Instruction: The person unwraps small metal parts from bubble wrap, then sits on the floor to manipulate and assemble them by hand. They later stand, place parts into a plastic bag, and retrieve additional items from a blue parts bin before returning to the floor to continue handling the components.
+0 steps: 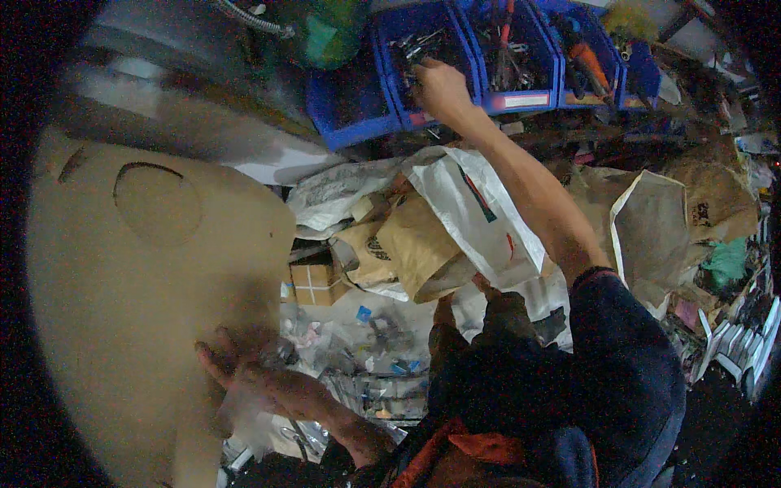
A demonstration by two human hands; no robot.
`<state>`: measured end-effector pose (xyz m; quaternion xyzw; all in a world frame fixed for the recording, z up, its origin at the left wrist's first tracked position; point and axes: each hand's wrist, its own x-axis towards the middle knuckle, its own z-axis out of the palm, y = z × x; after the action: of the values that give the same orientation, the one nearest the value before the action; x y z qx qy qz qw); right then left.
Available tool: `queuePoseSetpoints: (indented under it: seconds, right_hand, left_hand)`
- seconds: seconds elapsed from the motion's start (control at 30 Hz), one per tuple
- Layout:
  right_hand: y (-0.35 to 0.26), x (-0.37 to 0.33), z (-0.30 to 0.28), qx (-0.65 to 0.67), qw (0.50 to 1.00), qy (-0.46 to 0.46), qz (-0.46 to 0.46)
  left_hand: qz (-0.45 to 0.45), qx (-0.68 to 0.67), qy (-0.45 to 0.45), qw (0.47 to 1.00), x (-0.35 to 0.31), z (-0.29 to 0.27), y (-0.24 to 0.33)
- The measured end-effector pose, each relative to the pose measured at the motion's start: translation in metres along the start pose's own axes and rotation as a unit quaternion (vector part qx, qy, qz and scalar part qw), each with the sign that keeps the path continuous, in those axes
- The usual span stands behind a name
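My right hand (444, 88) reaches into a blue bin (399, 89) of small metal pieces (423, 45). Its fingers are curled over the left part of the bin, and what is between the fingertips is hidden. Low on the left, my left hand (232, 358) is beside a large tan board or carton side (122, 276), on which a dark curved line is drawn. Blur and shadow smear its fingers, and I cannot tell whether it touches the board. A pale translucent patch, perhaps plastic film (254, 419), shows just below that hand.
Neighbouring blue bins hold metal parts (512, 73) and orange-handled tools (590, 65). Under my right arm lie white and brown sacks (423, 244). A small brown box (316, 285) sits left of them. Litter covers the floor (382, 333). Metal strips (744, 342) stack at the far right.
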<state>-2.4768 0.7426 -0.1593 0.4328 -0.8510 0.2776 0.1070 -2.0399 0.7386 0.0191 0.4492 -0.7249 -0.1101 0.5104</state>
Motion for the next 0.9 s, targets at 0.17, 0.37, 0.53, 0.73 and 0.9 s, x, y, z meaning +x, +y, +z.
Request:
queuePoseSetpoints:
  seconds: [0.17, 0.37, 0.53, 0.73, 0.9]
  right_hand:
    - [0.01, 0.037, 0.03, -0.093, 0.989, -0.111, 0.01]
    - [0.005, 0.009, 0.026, 0.059, 0.997, 0.047, 0.023]
    - [-0.001, -0.055, -0.006, 0.318, 0.935, 0.136, 0.077]
    - [0.003, -0.075, -0.015, 0.297, 0.94, 0.109, 0.128]
    - [0.012, -0.077, -0.007, 0.44, 0.86, 0.117, 0.232]
  left_hand:
    - [0.031, 0.104, 0.015, 0.994, 0.006, 0.011, -0.001]
    - [-0.048, 0.039, -0.021, 0.998, 0.027, 0.031, -0.003]
    - [-0.173, -0.135, 0.023, 0.976, 0.031, 0.065, 0.002]
    - [-0.002, -0.108, -0.099, 0.989, 0.039, 0.094, 0.026]
    - [-0.083, -0.23, -0.039, 0.969, 0.047, 0.139, 0.026]
